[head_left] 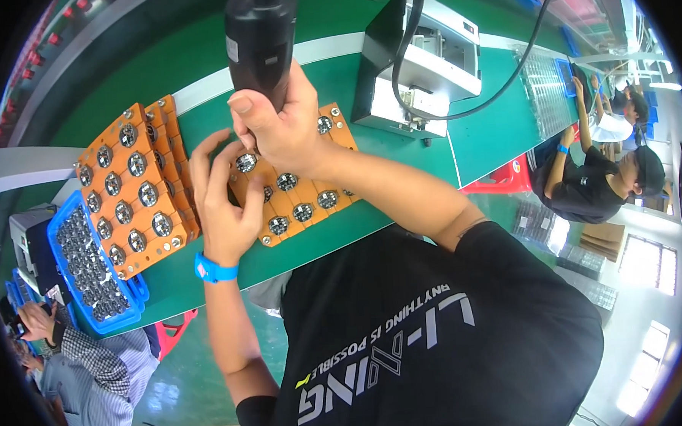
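A blue plastic tray packed with small silvery round parts sits at the near left edge of the green counter, just beside a stack of orange rectangular panels studded with round silver fittings. At centre, the right hand is wrapped tightly round a black electric screwdriver held upright over another orange rectangular panel. The left hand rests its fingers, loosely spread, on that panel's left end, directly beneath the tool's grip.
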{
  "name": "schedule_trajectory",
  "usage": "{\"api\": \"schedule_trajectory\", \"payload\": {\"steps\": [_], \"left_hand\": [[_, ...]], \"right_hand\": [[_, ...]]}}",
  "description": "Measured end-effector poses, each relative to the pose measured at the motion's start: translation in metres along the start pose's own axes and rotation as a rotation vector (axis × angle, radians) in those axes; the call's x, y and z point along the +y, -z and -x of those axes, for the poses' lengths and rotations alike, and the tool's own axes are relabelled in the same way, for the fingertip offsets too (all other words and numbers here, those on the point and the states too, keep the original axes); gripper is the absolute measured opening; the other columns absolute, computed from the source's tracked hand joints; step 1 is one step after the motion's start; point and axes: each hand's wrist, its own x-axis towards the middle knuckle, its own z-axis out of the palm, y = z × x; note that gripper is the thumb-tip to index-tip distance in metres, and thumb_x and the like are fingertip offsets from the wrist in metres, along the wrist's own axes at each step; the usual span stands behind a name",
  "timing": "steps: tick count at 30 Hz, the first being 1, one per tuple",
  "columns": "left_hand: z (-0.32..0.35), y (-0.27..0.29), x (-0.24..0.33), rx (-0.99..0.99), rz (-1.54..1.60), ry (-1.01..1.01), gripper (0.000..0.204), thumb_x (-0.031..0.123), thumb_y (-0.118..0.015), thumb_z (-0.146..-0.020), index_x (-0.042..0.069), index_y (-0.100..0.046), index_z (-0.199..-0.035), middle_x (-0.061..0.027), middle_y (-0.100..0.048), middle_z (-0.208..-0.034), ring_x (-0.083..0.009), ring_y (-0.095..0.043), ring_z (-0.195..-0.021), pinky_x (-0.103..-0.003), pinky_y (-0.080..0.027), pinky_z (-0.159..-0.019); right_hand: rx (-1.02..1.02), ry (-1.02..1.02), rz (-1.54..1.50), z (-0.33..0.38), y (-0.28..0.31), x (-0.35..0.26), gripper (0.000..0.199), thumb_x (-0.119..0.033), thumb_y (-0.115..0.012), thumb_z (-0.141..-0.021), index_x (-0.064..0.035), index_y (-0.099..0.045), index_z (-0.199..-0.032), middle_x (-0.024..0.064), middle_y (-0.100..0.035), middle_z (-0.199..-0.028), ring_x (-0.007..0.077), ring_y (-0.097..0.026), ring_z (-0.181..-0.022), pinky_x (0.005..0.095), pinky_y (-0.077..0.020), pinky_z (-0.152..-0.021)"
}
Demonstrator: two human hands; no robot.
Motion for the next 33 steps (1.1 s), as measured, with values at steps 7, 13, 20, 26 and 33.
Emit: {"api": "schedule_trajectory", "payload": {"steps": [7,13,20,26,33], "left_hand": [[0.016,-0.025,0.004,0.182,0.041,0.068,0.028,0.008,-0.058,-0.092,-0.002,-0.057,-0.118,-0.0183,-0.055,-0.124,-0.0333,-0.053,-0.116,-0.041,-0.04,-0.1],[0.014,-0.034,-0.002,0.205,0.044,0.091,0.017,0.008,-0.054,-0.095,-0.002,-0.062,-0.106,-0.0166,-0.057,-0.119,-0.0301,-0.055,-0.112,-0.04,-0.042,-0.097],[0.009,-0.037,0.0,0.189,-0.02,0.087,0.01,0.006,-0.057,-0.094,-0.002,-0.063,-0.096,-0.0157,-0.057,-0.117,-0.0295,-0.056,-0.11,-0.04,-0.044,-0.094],[0.014,-0.03,-0.005,0.192,-0.014,0.094,0.009,0.006,-0.059,-0.092,-0.002,-0.063,-0.094,-0.0151,-0.057,-0.118,-0.0292,-0.057,-0.109,-0.038,-0.045,-0.093],[0.023,-0.02,-0.02,0.199,0.024,0.104,0.009,0.003,-0.061,-0.089,-0.003,-0.064,-0.095,-0.0154,-0.057,-0.119,-0.0302,-0.06,-0.106,-0.038,-0.048,-0.092]], "right_hand": [[0.006,0.199,-0.105,0.006,0.031,-0.06,0.079,-0.06,-0.057,-0.089,-0.0016,-0.03,-0.134,0.0088,-0.057,-0.069,0.0126,-0.054,-0.051,0.0232,-0.0432,-0.044],[0.364,0.219,0.363,0.015,0.104,-0.148,0.102,-0.093,-0.025,-0.07,-0.0079,-0.036,-0.124,0.0089,-0.05,-0.056,0.0199,-0.044,-0.039,0.0315,-0.041,-0.042],[0.437,0.227,0.467,0.019,0.143,-0.139,0.087,-0.086,-0.03,-0.079,-0.0082,-0.036,-0.117,0.0086,-0.047,-0.054,0.0192,-0.041,-0.039,0.0319,-0.0373,-0.042],[0.386,0.168,0.504,0.021,0.131,-0.131,0.083,-0.084,-0.032,-0.081,-0.0091,-0.037,-0.117,0.0079,-0.046,-0.054,0.0185,-0.041,-0.041,0.0311,-0.037,-0.043],[0.198,0.056,0.143,0.029,0.072,-0.1,0.09,-0.089,-0.027,-0.077,-0.0124,-0.037,-0.125,0.007,-0.048,-0.056,0.0176,-0.044,-0.041,0.031,-0.0402,-0.044]]}}
